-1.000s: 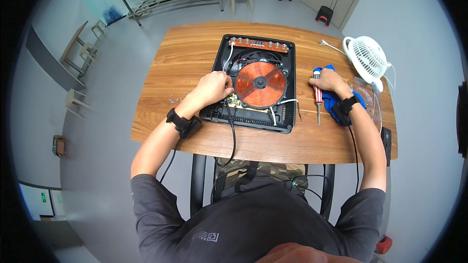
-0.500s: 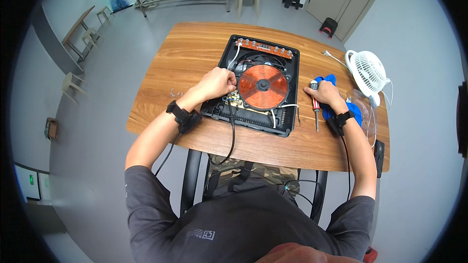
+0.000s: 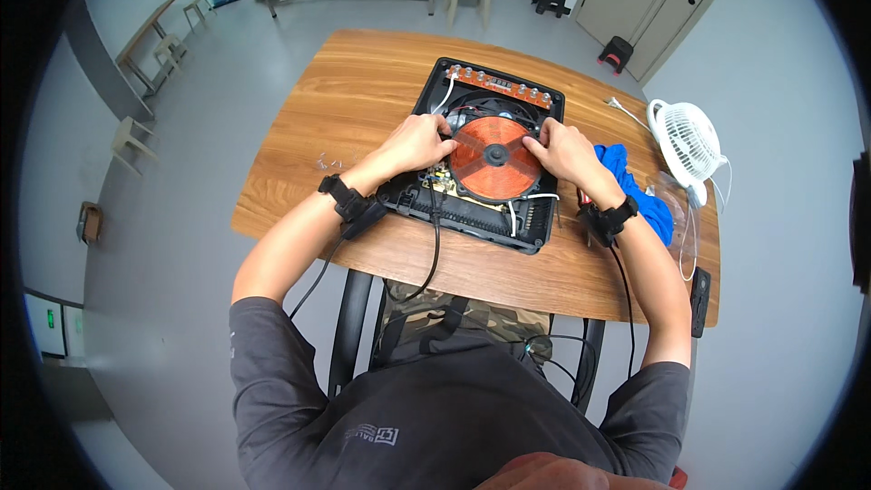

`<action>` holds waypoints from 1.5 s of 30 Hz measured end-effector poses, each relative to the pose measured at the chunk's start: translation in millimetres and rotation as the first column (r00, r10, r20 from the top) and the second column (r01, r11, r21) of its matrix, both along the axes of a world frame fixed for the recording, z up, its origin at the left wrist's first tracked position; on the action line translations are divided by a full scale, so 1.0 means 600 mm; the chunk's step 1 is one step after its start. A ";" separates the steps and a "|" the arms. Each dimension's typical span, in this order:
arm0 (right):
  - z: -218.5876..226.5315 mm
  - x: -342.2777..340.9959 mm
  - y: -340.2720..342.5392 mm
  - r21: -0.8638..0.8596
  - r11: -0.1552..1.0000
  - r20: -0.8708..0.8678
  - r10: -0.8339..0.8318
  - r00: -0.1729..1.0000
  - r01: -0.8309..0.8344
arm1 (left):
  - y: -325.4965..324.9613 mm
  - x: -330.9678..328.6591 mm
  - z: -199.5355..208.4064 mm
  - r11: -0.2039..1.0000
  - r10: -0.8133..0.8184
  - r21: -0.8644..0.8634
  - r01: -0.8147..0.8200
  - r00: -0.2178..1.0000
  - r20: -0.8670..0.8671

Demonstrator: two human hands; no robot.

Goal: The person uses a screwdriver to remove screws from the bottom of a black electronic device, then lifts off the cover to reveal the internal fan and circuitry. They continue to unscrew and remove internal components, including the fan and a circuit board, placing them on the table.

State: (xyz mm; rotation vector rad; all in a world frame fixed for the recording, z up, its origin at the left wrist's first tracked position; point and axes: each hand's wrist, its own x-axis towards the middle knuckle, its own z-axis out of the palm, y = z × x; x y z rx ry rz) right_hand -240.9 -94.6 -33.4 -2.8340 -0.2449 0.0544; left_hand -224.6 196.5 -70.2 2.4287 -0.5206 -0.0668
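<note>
An opened induction cooker [image 3: 472, 220] lies on the wooden table, its black housing showing the inside. A round copper coil [image 3: 494, 183] with a dark hub sits in its middle. My left hand [image 3: 423, 142] is closed at the coil's left edge, thumb on the rim. Across from it, my right hand [image 3: 564, 154] pinches the right edge. Part of a circuit board [image 3: 439, 178] shows beside the coil, and a narrow orange board [image 3: 501, 84] runs along the far side. White leads [image 3: 513, 218] stick out near the coil's front. My right wrist mostly hides a red-handled screwdriver [image 3: 583, 197].
A blue cloth [image 3: 649, 209] and a clear plastic bag [image 3: 680, 234] lie right of my forearm. Behind them stands a white fan [image 3: 689, 141]. Small loose screws [image 3: 331, 161] are at the left. A black power cord [image 3: 435, 249] hangs over the table's front edge.
My right hand has left the screwdriver and moved left onto the coil's right edge. My left hand has shifted slightly up along the coil's left edge.
</note>
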 end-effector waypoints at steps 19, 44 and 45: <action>-0.030 0.064 -0.048 0.227 0.973 -0.080 -0.029 0.996 0.047 | -0.008 0.037 -0.003 0.946 0.045 -0.277 -0.169 0.914 -0.404; -0.019 0.041 -0.052 0.618 0.722 -0.540 0.103 0.836 0.311 | -0.007 0.027 -0.017 0.970 -0.048 -0.236 -0.052 0.915 -0.400; -0.020 0.041 -0.055 0.655 0.688 -0.536 0.131 0.834 0.313 | -0.012 0.027 -0.013 0.966 -0.051 -0.250 -0.059 0.910 -0.412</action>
